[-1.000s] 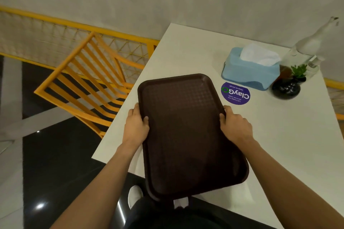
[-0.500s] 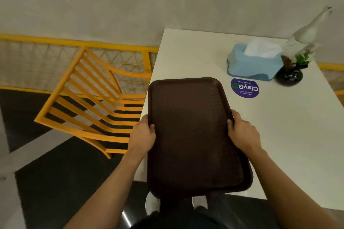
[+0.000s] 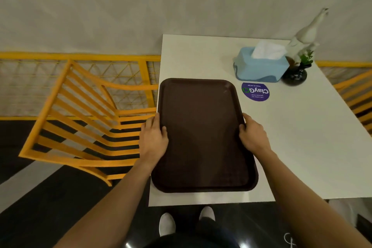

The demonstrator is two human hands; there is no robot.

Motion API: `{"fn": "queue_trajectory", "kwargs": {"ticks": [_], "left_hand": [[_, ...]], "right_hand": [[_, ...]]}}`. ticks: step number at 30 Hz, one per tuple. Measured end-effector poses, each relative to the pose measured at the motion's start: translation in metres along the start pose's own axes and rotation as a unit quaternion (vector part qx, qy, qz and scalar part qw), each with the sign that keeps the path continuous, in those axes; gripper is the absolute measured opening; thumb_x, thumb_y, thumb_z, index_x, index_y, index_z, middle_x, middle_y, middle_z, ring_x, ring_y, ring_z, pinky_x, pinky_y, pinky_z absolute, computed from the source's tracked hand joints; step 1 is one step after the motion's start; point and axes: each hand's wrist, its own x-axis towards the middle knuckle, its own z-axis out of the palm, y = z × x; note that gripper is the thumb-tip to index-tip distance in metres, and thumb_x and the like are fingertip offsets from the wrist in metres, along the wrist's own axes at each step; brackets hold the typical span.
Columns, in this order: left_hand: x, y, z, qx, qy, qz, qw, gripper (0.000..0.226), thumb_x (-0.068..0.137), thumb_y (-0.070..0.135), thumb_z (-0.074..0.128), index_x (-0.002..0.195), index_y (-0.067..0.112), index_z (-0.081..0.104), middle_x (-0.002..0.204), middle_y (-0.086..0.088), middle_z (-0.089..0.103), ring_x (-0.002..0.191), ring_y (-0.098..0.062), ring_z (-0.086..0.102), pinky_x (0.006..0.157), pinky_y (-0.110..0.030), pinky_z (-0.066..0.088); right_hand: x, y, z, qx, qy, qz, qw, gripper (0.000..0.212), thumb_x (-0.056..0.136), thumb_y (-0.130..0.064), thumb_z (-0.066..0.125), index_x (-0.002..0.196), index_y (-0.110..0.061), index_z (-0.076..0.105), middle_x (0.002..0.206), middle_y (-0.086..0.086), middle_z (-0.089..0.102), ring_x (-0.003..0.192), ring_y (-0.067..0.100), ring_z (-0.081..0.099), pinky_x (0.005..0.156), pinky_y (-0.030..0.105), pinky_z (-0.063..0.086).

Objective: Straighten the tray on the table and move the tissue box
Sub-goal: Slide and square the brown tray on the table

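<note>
Hands (image 3: pixel 154 139) (image 3: pixel 252 137) grip tray (image 3: pixel 203 135) on table (image 3: pixel 302 147).

— Where are your hands?
— My left hand (image 3: pixel 154 140) clamps the left long edge of the tray (image 3: pixel 203 137), thumb hooked over the rim, fingers curled beneath. My right hand (image 3: pixel 253 137) mirrors it on the right edge.
— And your arms?
— Both forearms bare, reaching forward and slightly inward, wrists nearly straight.
</note>
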Motion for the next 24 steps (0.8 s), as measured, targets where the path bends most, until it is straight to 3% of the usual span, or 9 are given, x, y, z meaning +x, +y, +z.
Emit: {"fn": "queue_trajectory", "kwargs": {"ticks": [6, 13, 24], "left_hand": [[0.018, 0.003, 0.007, -0.039, -0.034, -0.008, 0.999, 0.06, 0.106, 0.017, 0.044, 0.161, 0.01, 0.022, 0.156, -0.013, 0.043, 0.141, -0.031, 0.043, 0.115, -0.044, 0.04], [0.037, 0.003, 0.014, 0.001, -0.026, 0.005, 1.0, 0.057, 0.107, 0.018, 0.042, 0.16, 0.008, 0.025, 0.159, -0.013, 0.04, 0.149, -0.028, 0.034, 0.12, -0.043, 0.033], [0.031, 0.003, 0.019, -0.01, -0.017, -0.001, 1.0, 0.056, 0.107, 0.018, 0.041, 0.16, 0.009, 0.025, 0.159, -0.013, 0.04, 0.149, -0.028, 0.035, 0.117, -0.04, 0.034]], "right_hand": [[0.028, -0.002, -0.001, -0.001, -0.025, -0.003, 1.0, 0.048, 0.105, -0.022, 0.044, 0.153, -0.02, 0.038, 0.146, 0.01, 0.055, 0.126, 0.036, 0.056, 0.105, 0.051, 0.044], [0.048, 0.003, -0.003, -0.01, -0.042, -0.004, 0.999, 0.052, 0.105, -0.027, 0.04, 0.156, -0.024, 0.03, 0.142, 0.011, 0.057, 0.121, 0.037, 0.06, 0.1, 0.05, 0.048], [0.044, 0.008, -0.001, -0.024, -0.035, -0.019, 0.999, 0.053, 0.107, -0.027, 0.038, 0.158, -0.022, 0.027, 0.139, 0.011, 0.059, 0.116, 0.035, 0.063, 0.098, 0.047, 0.05]]}}
